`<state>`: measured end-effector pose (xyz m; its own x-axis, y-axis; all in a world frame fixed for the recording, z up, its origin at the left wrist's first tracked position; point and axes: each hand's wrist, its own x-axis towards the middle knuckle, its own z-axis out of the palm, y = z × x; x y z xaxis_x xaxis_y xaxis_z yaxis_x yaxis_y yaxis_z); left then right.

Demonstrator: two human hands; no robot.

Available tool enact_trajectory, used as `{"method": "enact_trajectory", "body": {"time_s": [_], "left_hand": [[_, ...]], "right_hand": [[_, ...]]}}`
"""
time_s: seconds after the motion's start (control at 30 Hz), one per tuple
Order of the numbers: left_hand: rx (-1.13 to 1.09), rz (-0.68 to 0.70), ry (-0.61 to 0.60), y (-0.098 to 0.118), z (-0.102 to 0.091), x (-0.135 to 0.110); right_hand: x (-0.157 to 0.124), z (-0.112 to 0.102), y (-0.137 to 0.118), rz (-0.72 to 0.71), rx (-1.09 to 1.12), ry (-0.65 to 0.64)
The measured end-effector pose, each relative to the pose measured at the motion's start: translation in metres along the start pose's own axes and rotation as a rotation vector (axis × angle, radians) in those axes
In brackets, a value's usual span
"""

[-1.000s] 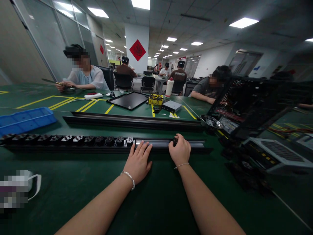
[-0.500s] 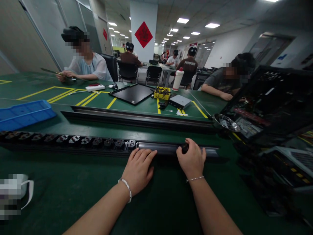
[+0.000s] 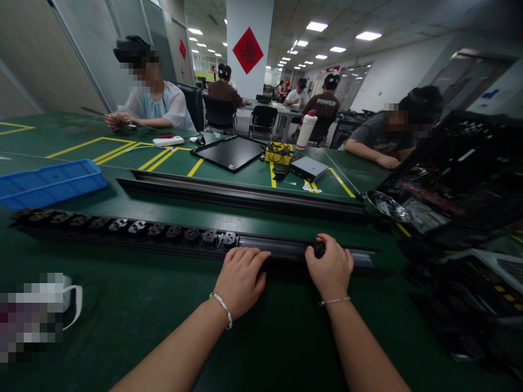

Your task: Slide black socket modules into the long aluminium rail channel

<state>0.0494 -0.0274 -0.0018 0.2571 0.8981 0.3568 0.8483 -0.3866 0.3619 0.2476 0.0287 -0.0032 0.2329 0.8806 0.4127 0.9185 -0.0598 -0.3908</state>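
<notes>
Green table (image 3: 134, 316) (yellow-lined): socket rail (image 3: 122, 233), blue tray (image 3: 49, 184)

Both forearms are bare, no sleeves visible. Left hand (image 3: 241, 279): beaded silver bracelet at wrist. Right hand (image 3: 332, 270): thin silver chain bracelet at wrist.

Green table (image 3: 122, 316) marked with yellow lines. Far left: blue tray (image 3: 53, 182). Behind: long black rail (image 3: 245, 195). Beyond it: black panel (image 3: 231, 152), yellow box (image 3: 279, 154), grey box (image 3: 308, 167), white bottle (image 3: 306, 130). Right: metal bowl (image 3: 386, 206) just beside open computer case (image 3: 457, 174). Opposite: seated person (image 3: 157, 106).
</notes>
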Motion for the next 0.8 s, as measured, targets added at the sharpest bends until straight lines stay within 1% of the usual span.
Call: {"method": "enact_trajectory", "body": {"time_s": [0.33,0.5,0.67,0.8], "left_hand": [[-0.030,-0.019,0.047,0.004,-0.001,-0.002],[-0.050,-0.017,0.076,0.006,-0.002,-0.004],[-0.039,-0.013,0.101,0.006,-0.001,-0.006],[-0.031,-0.005,0.111,0.005,0.000,-0.006]], "right_hand": [[-0.003,-0.007,0.008,0.006,0.070,-0.052],[-0.010,-0.014,0.008,0.022,0.037,-0.085],[-0.018,-0.019,0.010,-0.016,0.039,-0.115],[-0.019,-0.020,0.010,-0.027,0.083,-0.100]]}}
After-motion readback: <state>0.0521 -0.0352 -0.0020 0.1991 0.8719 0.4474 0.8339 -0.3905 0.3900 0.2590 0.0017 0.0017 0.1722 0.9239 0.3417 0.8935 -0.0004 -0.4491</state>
